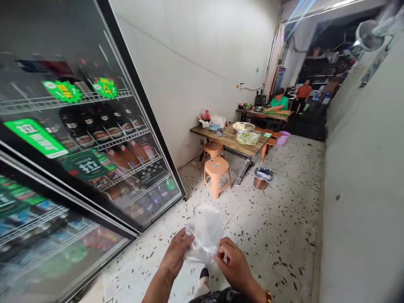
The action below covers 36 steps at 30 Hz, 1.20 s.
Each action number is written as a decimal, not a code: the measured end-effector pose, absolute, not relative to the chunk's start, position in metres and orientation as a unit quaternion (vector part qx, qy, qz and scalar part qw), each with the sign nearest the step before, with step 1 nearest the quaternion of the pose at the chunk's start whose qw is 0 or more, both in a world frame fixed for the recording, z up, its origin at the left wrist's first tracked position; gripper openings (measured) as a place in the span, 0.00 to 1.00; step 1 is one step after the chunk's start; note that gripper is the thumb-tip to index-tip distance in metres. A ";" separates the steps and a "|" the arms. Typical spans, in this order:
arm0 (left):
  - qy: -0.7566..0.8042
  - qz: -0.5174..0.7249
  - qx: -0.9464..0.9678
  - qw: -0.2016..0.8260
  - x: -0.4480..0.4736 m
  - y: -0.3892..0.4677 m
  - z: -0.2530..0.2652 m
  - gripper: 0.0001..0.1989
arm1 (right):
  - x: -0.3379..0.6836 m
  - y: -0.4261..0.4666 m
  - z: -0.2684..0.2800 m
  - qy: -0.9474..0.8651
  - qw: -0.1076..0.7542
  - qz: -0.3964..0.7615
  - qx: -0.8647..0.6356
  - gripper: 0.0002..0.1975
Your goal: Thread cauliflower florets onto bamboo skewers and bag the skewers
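Observation:
A white, half see-through plastic bag (208, 227) hangs in front of me above the speckled floor. My left hand (177, 251) pinches its left edge, fingers closed. On the other side, my right hand (232, 259) is closed on the bag's lower right edge, with thumb and forefinger together. The bag stands partly puffed out between the two hands, and I cannot make out anything inside it. Below it shows one of my shoes (204, 273).
A glass-door drinks fridge (158, 147) fills the left. Ahead are orange stools (217, 166), a wooden table (227, 141) bearing bowls and bags, and a lined bin (261, 182). A person in green (279, 102) works at a farther table; another in orange (304, 91) is behind.

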<state>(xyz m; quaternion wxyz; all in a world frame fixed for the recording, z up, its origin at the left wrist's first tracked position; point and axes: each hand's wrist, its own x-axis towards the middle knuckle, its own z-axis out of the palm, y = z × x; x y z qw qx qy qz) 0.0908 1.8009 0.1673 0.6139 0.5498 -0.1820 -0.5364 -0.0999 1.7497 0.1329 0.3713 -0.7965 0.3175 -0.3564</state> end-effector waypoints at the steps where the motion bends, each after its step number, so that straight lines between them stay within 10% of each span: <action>1: -0.184 -0.525 0.554 0.619 0.103 1.789 0.169 0.20 | -0.094 1.741 0.131 0.332 0.367 -0.356 -0.793 0.09; 7: -0.337 -0.445 0.572 0.601 0.154 1.707 0.199 0.14 | -0.068 1.684 0.129 0.369 0.363 -0.290 -0.805 0.08; 18: -0.790 -0.414 0.391 0.229 0.048 1.555 0.214 0.21 | -0.165 1.570 0.161 0.460 0.353 -0.436 -0.688 0.24; 32: -0.774 -0.441 0.408 0.201 -0.195 1.365 0.253 0.34 | -0.412 1.415 0.199 0.462 0.382 -0.422 -0.680 0.13; 36: -0.748 -0.543 0.324 0.201 -0.238 1.315 0.264 0.43 | -0.463 1.369 0.212 0.381 0.525 -0.421 -0.634 0.16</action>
